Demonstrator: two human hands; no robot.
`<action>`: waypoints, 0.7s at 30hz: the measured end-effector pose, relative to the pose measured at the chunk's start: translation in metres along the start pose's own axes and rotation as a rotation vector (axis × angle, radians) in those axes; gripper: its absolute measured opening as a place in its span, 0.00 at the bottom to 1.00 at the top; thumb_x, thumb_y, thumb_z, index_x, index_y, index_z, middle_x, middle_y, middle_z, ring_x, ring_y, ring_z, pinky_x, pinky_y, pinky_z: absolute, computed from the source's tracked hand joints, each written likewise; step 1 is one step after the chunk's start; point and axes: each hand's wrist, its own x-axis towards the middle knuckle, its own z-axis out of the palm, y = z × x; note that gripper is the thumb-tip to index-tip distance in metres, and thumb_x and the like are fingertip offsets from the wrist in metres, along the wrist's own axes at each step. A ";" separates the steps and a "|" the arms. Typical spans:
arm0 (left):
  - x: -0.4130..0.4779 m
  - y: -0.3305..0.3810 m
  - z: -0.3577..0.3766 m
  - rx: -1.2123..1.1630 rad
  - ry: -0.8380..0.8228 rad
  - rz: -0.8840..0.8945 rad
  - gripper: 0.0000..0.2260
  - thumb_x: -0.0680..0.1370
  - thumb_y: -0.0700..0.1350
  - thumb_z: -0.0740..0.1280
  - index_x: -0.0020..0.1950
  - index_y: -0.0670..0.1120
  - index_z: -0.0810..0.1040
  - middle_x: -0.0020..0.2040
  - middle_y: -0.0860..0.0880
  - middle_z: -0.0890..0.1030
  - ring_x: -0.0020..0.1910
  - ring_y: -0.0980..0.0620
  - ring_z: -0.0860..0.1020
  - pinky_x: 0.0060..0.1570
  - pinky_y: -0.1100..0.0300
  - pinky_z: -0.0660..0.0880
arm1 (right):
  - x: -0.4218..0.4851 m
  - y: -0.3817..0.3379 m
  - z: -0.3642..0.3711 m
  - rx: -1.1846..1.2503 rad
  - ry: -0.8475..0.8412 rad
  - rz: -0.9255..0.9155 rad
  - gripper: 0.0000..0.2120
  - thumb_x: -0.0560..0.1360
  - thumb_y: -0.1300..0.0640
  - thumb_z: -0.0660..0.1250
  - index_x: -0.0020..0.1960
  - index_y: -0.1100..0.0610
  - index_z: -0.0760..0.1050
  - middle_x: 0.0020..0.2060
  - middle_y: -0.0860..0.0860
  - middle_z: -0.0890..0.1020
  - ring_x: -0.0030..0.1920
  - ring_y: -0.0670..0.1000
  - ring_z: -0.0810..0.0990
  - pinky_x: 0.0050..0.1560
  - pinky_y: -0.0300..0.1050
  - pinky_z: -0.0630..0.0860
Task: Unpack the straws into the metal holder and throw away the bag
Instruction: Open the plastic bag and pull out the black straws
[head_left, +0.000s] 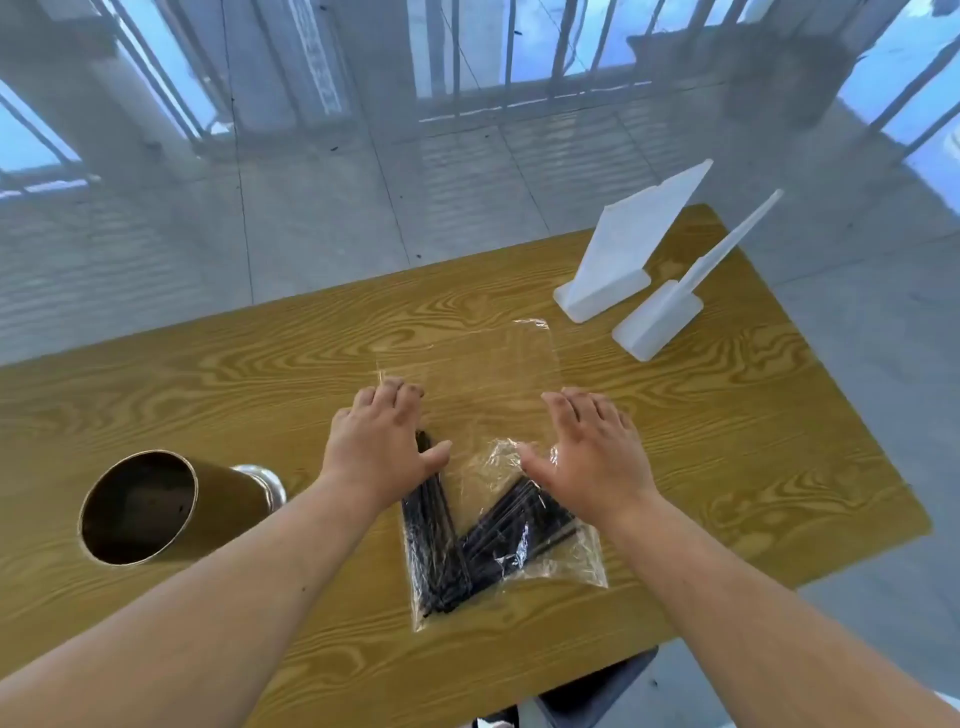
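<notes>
A clear plastic bag (483, 379) lies flat on the wooden table (208, 364), its far end empty. Several black straws (498, 535) sit in its near end, fanned into two bunches. My left hand (379, 441) hovers palm down over the bag's left edge with fingers spread, covering the tips of the left bunch. My right hand (592, 447) is spread palm down over the bag's right side, its thumb on crinkled plastic. Neither hand holds anything. The metal holder (156, 506), a round cup with a dark empty inside, stands at the left of the table.
Two white plastic sign stands (628, 249) (670, 312) sit at the table's far right corner. A dark stool seat (587, 691) shows below the near edge. Beyond the table lie a grey tiled floor and a white railing.
</notes>
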 end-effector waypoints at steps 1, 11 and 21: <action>0.001 -0.001 0.003 -0.014 -0.026 -0.027 0.40 0.75 0.74 0.56 0.79 0.49 0.63 0.80 0.46 0.66 0.75 0.42 0.68 0.67 0.43 0.72 | 0.001 0.001 0.003 0.016 -0.015 0.010 0.41 0.77 0.27 0.50 0.78 0.55 0.65 0.74 0.56 0.74 0.73 0.59 0.74 0.73 0.60 0.72; 0.008 -0.010 0.026 -0.450 -0.116 -0.345 0.36 0.76 0.62 0.72 0.78 0.48 0.63 0.72 0.42 0.71 0.57 0.43 0.80 0.48 0.52 0.79 | 0.018 0.006 0.026 0.369 -0.073 0.209 0.35 0.80 0.42 0.68 0.81 0.51 0.60 0.74 0.55 0.74 0.72 0.57 0.74 0.73 0.55 0.72; 0.028 -0.023 0.029 -1.038 -0.103 -0.721 0.30 0.76 0.49 0.77 0.73 0.47 0.67 0.51 0.47 0.82 0.45 0.48 0.83 0.45 0.50 0.82 | 0.055 0.011 0.016 0.851 -0.028 0.539 0.32 0.82 0.59 0.69 0.82 0.53 0.60 0.47 0.50 0.79 0.36 0.46 0.77 0.28 0.35 0.74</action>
